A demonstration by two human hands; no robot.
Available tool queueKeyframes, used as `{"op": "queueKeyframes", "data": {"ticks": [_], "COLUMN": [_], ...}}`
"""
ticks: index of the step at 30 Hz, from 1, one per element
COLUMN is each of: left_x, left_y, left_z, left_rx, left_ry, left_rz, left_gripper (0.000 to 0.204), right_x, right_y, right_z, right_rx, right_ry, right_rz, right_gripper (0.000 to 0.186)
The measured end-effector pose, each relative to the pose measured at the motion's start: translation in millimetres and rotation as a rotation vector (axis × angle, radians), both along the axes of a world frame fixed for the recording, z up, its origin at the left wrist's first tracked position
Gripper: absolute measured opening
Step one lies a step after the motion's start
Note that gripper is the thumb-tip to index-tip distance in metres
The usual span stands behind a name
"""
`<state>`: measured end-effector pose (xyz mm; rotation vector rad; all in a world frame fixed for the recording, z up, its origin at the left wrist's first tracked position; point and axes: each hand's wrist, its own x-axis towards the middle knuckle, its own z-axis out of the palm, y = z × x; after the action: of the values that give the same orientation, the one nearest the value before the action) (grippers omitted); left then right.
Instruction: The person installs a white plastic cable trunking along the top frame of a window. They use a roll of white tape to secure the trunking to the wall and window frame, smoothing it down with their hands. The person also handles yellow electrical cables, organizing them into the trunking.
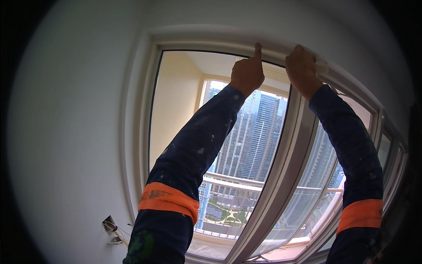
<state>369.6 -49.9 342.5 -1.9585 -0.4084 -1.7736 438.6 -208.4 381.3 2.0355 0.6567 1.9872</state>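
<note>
My left hand (247, 72) is raised to the upper window frame (202, 46), its index finger extended against the trim and the other fingers curled, with nothing visible in it. To its right, my right hand (301, 68) is closed on a pale tape roll (322, 65) at the same top edge, the roll partly hidden behind the fingers. Below both hands is a glass pane (176, 110) in a light frame. My dark sleeves have orange bands.
A white wall (74, 132) fills the left side, with an open electrical box (108, 223) and loose wires low on it. More sliding window panels (303, 176) curve away to the right. Through the glass are a balcony railing (233, 185) and tall buildings.
</note>
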Motion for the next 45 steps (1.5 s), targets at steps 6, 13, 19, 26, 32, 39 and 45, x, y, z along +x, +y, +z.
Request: {"op": "queueKeyframes", "data": {"ticks": [6,13,19,26,32,39,45], "left_x": [6,6,4,13,20,23,18], "left_y": [0,1,-2,-8,-8,-4,-13], "left_z": [0,-2,-5,-4,-5,-6,-7], "left_rx": [-0.008,0.006,-0.045,-0.021,0.007,0.09,0.024], "left_ry": [-0.008,-0.032,-0.008,-0.016,-0.025,-0.087,-0.041], "left_rz": [0.01,-0.053,-0.085,-0.08,-0.121,-0.161,-0.105], "left_gripper": [0.08,0.082,0.083,0.081,0.08,0.077,0.08], "right_x": [9,0,1,18,19,6,22], "right_y": [-5,-24,-27,-8,-1,-2,-3], "right_z": [0,7,11,12,17,9,15], "right_rx": [0.068,0.019,0.024,0.037,0.023,0.011,0.075], "right_ry": [-0.056,-0.055,-0.084,-0.057,-0.056,-0.083,-0.138], "right_rz": [0.094,0.085,0.142,0.099,0.051,0.004,0.072], "right_gripper": [0.024,0.017,0.012,0.012,0.011,0.014,0.011]}}
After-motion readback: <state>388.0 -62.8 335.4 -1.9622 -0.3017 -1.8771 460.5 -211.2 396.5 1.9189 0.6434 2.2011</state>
